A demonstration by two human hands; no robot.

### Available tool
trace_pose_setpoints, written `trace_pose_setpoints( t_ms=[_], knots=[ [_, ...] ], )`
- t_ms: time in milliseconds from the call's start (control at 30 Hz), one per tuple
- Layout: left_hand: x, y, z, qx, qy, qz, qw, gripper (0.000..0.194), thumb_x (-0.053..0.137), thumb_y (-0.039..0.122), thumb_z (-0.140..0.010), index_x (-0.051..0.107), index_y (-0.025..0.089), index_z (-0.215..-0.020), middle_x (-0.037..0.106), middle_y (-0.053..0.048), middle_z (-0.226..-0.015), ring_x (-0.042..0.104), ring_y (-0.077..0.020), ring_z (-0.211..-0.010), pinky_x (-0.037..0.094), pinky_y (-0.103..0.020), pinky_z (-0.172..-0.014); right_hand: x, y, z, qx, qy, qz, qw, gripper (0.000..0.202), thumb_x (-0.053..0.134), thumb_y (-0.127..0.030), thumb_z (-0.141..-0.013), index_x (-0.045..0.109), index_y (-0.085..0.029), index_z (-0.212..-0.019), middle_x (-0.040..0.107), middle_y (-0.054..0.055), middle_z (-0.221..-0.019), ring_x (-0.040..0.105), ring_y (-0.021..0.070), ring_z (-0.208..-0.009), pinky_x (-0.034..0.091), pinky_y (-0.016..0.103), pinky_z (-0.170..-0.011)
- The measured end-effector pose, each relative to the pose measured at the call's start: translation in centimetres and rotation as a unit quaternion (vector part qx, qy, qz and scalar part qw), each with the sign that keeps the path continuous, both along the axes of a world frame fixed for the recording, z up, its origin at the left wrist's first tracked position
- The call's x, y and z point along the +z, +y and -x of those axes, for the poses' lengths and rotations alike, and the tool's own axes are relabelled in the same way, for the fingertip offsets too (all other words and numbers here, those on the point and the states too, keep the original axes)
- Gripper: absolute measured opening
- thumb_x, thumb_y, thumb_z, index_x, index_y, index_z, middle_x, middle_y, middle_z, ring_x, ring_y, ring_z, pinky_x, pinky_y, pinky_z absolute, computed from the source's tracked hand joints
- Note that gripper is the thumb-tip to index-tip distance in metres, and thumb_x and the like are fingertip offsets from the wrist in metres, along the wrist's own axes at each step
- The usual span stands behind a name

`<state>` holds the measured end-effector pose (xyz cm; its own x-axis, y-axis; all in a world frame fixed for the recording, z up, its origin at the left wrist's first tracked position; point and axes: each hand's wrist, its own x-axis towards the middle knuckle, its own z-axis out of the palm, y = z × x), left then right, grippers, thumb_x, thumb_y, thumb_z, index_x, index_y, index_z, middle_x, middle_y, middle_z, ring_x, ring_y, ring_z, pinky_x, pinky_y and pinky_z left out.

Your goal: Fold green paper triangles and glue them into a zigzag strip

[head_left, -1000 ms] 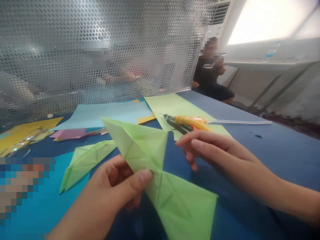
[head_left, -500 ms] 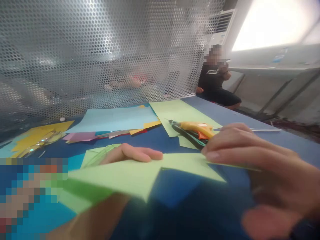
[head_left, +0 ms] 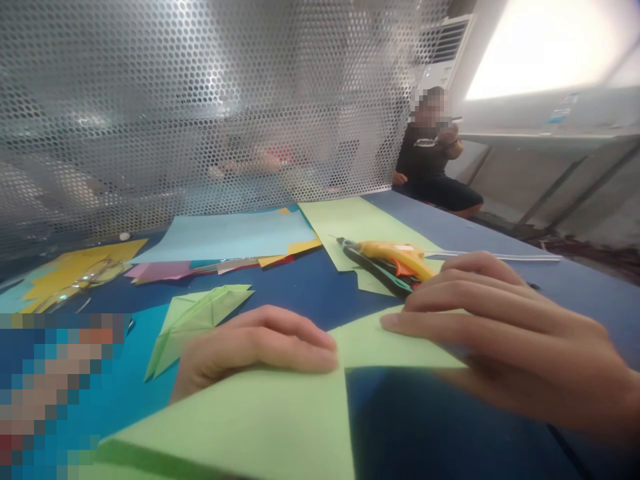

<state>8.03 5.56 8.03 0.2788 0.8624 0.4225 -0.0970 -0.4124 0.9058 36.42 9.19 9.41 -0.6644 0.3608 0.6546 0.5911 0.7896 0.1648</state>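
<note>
A folded light green paper (head_left: 280,413) spreads across the foreground, its left part larger and nearer the camera. My left hand (head_left: 255,347) grips it near the middle, fingers together on top and the thumb hidden beneath. On the paper's right part rest the fingertips of my right hand (head_left: 500,327); its thumb is out of sight below. Behind my left hand, a separate folded green paper piece (head_left: 195,317) lies on a teal sheet (head_left: 140,353). Just beyond my right fingers lies a yellow glue gun (head_left: 395,255) beside a dark and teal tool (head_left: 373,267).
Light blue sheet (head_left: 230,237), yellow papers (head_left: 90,263) and glasses (head_left: 85,283) lie at the back left. A flat green sheet (head_left: 365,227) is behind the tools. A perforated metal screen (head_left: 200,107) borders the blue table (head_left: 450,233). A person (head_left: 430,160) sits beyond.
The held green paper has moved nearer the camera and turned. My left hand has shifted right and down, uncovering the folded green piece. My right fingers have slid slightly left on the paper.
</note>
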Motion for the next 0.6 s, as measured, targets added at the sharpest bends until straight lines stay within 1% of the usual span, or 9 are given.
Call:
trace_pose_setpoints(
  t_ms=[67,100,233,300,400,533,600],
  knots=[
    [-0.3,0.1,0.0,0.022,0.006,-0.012,1.0,0.042,0.073,0.001,-0.091,0.085,0.038,-0.108,0.08,0.007,-0.108,0.076,-0.0144,-0.095,0.061,-0.016,-0.083,-0.1,0.1,0.2,0.035,-0.002,0.005,0.999,0.028,0.058,-0.01,-0.105,0.064,-0.03,-0.123,0.081,-0.003,-0.094,0.077,0.0139,-0.079,0.055,0.037,-0.096],
    [-0.5,0.1,0.0,0.033,0.008,-0.016,0.999,0.044,0.072,0.001,-0.092,0.085,0.04,-0.108,0.081,0.008,-0.107,0.076,-0.0144,-0.095,0.061,-0.016,-0.082,-0.1,0.1,0.3,0.043,0.0,0.003,0.999,0.029,0.058,-0.008,-0.103,0.063,-0.028,-0.123,0.08,-0.003,-0.094,0.077,0.0136,-0.079,0.054,0.036,-0.097],
    [-1.0,0.3,-0.2,0.05,0.008,-0.021,0.998,0.043,0.074,0.003,-0.092,0.085,0.042,-0.105,0.082,0.009,-0.104,0.076,-0.0133,-0.093,0.06,-0.015,-0.081,-0.1,0.0,0.4,0.033,0.001,-0.002,0.999,0.029,0.059,-0.006,-0.102,0.062,-0.028,-0.121,0.08,-0.003,-0.094,0.076,0.0136,-0.079,0.053,0.037,-0.097],
    [-1.1,0.2,-0.3,0.05,0.002,-0.013,0.999,0.041,0.074,0.003,-0.092,0.085,0.042,-0.104,0.082,0.009,-0.105,0.076,-0.0127,-0.093,0.06,-0.015,-0.082,-0.1,-0.1,0.3,0.026,0.0,0.003,1.0,0.028,0.059,-0.007,-0.102,0.062,-0.028,-0.12,0.08,-0.003,-0.095,0.076,0.0137,-0.077,0.053,0.038,-0.096],
    [-1.2,0.1,-0.5,0.048,-0.011,0.008,0.999,0.035,0.079,0.008,-0.091,0.086,0.041,-0.102,0.082,0.007,-0.106,0.076,-0.0124,-0.09,0.059,-0.014,-0.083,-0.1,-0.5,0.3,0.006,0.001,-0.011,1.0,0.026,0.059,-0.008,-0.102,0.062,-0.03,-0.117,0.08,-0.005,-0.093,0.076,0.0134,-0.074,0.052,0.039,-0.093],
    [-0.8,-0.1,-0.9,0.039,-0.036,0.036,0.998,0.03,0.081,0.008,-0.089,0.087,0.037,-0.096,0.082,0.004,-0.1,0.075,-0.0145,-0.089,0.06,-0.017,-0.087,-0.1,-0.9,0.7,-0.036,0.006,-0.043,0.998,0.023,0.058,-0.012,-0.104,0.06,-0.031,-0.115,0.081,-0.006,-0.092,0.077,0.0133,-0.075,0.051,0.04,-0.091],
    [-0.5,-0.1,-1.0,0.037,-0.054,0.07,0.995,0.02,0.083,0.019,-0.091,0.086,0.038,-0.091,0.081,0.005,-0.097,0.073,-0.012,-0.082,0.06,-0.016,-0.081,0.0,-1.1,0.9,-0.041,-0.003,-0.065,0.997,0.019,0.059,-0.015,-0.105,0.06,-0.03,-0.116,0.082,-0.006,-0.091,0.077,0.0131,-0.073,0.051,0.041,-0.089]
  ],
)
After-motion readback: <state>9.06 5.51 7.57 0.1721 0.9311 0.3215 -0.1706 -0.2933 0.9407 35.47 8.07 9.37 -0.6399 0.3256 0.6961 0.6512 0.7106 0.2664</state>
